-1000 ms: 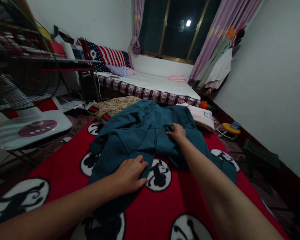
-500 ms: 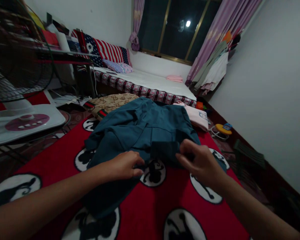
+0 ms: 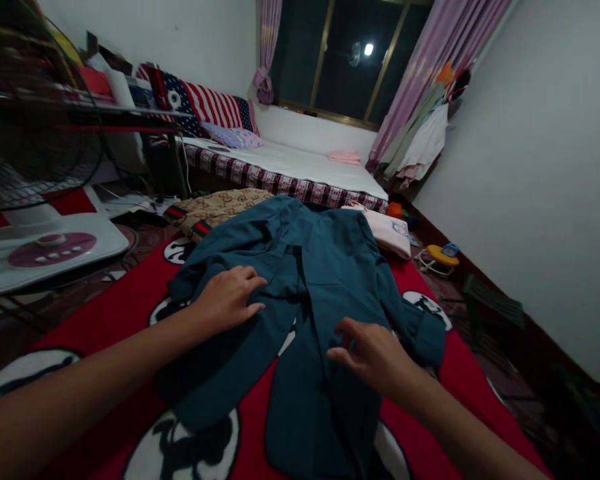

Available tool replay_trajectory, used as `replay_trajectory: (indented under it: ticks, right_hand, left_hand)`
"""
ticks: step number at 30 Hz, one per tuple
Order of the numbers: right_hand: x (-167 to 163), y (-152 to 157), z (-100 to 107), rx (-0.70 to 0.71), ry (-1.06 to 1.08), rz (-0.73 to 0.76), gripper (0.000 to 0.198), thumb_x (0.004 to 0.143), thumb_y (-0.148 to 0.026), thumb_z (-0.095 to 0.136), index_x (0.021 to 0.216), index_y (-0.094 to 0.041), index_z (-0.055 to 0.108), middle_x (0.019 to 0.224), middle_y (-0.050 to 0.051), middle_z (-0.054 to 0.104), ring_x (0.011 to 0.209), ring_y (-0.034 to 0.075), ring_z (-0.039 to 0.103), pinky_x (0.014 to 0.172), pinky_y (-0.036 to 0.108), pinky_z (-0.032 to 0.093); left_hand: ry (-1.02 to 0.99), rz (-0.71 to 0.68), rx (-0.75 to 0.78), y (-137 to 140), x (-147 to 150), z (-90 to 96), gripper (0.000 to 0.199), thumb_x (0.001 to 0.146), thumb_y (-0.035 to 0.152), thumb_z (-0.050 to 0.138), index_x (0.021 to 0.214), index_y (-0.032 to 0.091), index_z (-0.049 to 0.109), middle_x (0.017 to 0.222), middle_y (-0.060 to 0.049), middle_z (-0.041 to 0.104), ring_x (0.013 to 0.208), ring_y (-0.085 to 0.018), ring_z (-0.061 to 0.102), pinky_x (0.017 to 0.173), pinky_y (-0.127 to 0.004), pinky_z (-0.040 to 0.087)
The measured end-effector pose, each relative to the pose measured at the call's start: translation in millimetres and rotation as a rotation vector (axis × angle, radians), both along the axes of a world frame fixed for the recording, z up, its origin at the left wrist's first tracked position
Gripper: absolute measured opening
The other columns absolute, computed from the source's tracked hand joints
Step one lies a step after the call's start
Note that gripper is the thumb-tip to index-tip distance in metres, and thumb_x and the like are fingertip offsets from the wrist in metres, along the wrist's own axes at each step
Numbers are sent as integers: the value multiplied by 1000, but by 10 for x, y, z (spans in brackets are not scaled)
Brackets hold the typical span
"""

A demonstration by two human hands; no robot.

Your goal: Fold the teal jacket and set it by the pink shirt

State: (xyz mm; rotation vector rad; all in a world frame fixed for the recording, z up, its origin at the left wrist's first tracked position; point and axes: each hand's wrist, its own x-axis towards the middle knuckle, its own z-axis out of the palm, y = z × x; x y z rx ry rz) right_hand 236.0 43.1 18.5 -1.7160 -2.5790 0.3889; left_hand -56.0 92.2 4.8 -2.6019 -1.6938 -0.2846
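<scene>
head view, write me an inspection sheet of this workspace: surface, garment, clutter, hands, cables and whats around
Surface: red cover with round black-and-white prints.
Job's things: teal garment spread on the cover, its lower panels parted, red showing between them.
Clutter: tan patterned cloth by the garment's far left, pink cloth by its far right.
Left hand: open, over the garment's left side; contact unclear.
Right hand: over the right panel, thumb and fingers apart; contact unclear.
Cables: white cable hanging near the desk.
Surroundings: fan at left, bed and window ahead, yellow stool at right.
</scene>
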Motion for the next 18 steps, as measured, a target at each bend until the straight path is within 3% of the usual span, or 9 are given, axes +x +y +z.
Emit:
replay_trajectory:
  ticks: [3, 7, 9, 13, 16, 18]
  right_hand:
    - [-190, -4, -178, 81, -123, -51, 50, 79, -56, 61, 108, -16, 57, 98, 13, 68, 80, 27, 67, 62, 30, 41]
    - [-146, 28, -319, 91, -180, -92, 26, 79, -19, 53, 104, -15, 59, 98, 13, 68, 83, 26, 67, 66, 31, 44]
    - [75, 68, -307, 69, -91, -108, 31, 74, -11, 49, 102, -16, 61, 94, 11, 70, 85, 25, 67, 71, 30, 45]
    - [760, 52, -139, 62, 213, -230, 35, 69, -18, 47, 100, -19, 65, 86, 8, 71, 85, 24, 67, 73, 32, 50]
    - [1265, -88, -14, 79, 357, -410, 33, 65, -27, 51, 92, -21, 68, 83, 8, 71, 80, 26, 67, 69, 34, 52]
    - [1506, -223, 0, 49, 393, -501, 29, 61, -30, 54, 85, -23, 68, 77, 8, 70, 68, 25, 65, 61, 34, 51]
  left_hand:
    - [56, 144, 5, 82, -14, -77, 59, 78, 47, 64, 131, 26, 50, 117, -11, 57, 109, -29, 55, 85, -37, 48]
    - [119, 230, -64, 197, -88, -166, 54, 80, 50, 58, 128, 25, 51, 116, -12, 57, 108, -30, 56, 82, -38, 49]
    - [125, 204, -70, 228, -137, -192, 45, 83, 40, 55, 124, 24, 55, 113, -12, 59, 105, -29, 58, 82, -38, 49]
    - [-4, 91, -49, 222, -254, -145, 44, 78, 13, 44, 118, 22, 61, 110, -9, 65, 99, -25, 62, 82, -35, 48]
    - [-270, -48, -52, 171, -400, 45, 36, 72, 14, 44, 99, 19, 67, 101, -4, 68, 93, -20, 62, 83, -29, 47]
    - [-427, -145, -141, 128, -550, 215, 24, 69, 17, 44, 80, 18, 66, 88, -2, 68, 84, -17, 61, 79, -25, 46]
